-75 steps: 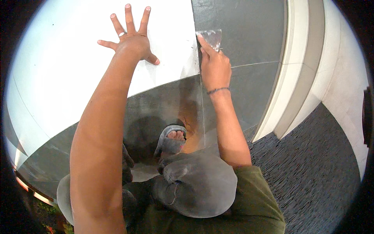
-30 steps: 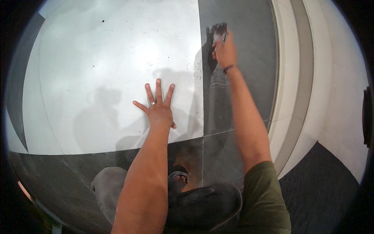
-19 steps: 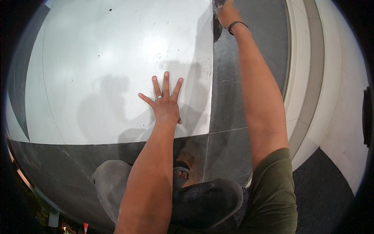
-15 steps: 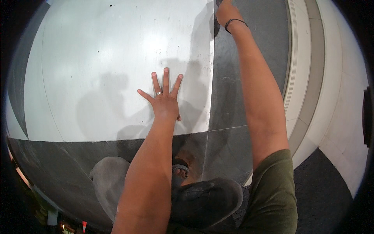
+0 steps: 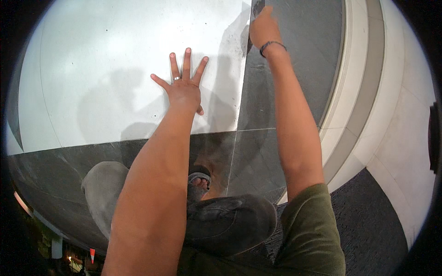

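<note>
My left hand (image 5: 185, 94) lies flat on a large white floor panel (image 5: 115, 50), fingers spread wide, with a silver ring on one finger. It holds nothing. Farther off and to the right, my right hand (image 5: 265, 31) is closed, above the seam where the white panel meets the dark grey tile (image 5: 294, 60). A dark patch or object (image 5: 257, 7) shows at its fingers, too cut off by the frame to name. A dark bracelet (image 5: 272, 46) circles the right wrist.
Below my arms are my bent knees in grey trousers (image 5: 230, 223) and a sandalled foot (image 5: 200, 180) on the dark tile. A pale stepped edge (image 5: 352, 92) curves along the right. Black textured flooring (image 5: 368, 211) lies at lower right. A small orange-and-white cone (image 5: 92, 255) shows at lower left.
The view has shifted, so the floor and my left hand appear higher and more to the left. My right hand has come slightly nearer along the seam. My left hand stays flat on the panel.
</note>
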`<move>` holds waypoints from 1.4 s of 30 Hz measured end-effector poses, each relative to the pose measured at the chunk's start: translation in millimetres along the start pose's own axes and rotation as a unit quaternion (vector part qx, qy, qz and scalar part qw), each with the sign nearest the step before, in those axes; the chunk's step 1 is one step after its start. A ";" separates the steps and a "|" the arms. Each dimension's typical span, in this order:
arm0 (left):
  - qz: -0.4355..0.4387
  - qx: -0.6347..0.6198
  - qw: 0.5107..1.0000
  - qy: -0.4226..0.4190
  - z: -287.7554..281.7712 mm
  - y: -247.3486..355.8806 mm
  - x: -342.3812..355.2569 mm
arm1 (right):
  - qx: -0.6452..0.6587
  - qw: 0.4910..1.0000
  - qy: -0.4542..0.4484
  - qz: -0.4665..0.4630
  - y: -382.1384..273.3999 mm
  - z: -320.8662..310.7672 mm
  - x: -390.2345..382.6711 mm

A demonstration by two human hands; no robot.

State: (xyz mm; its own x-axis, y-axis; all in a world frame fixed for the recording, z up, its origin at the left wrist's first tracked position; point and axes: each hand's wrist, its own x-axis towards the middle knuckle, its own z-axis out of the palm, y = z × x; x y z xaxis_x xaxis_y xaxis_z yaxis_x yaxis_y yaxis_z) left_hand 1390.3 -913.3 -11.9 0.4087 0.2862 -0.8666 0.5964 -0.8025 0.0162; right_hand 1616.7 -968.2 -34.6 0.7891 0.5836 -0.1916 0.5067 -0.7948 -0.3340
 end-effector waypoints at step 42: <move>-0.016 -0.011 0.998 0.067 17.7 5.1 6.0 | 0.017 0.966 -0.111 0.231 44.9 48.8 -361.7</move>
State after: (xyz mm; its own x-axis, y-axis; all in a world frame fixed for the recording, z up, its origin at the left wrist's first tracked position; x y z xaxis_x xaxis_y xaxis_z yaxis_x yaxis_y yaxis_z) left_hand 1383.6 -924.9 -25.8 0.4769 0.3801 -0.7925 0.6244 -0.7811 0.0012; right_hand 1337.1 -1206.8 -25.3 0.8325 0.1924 -0.5195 0.1034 -0.9752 -0.1955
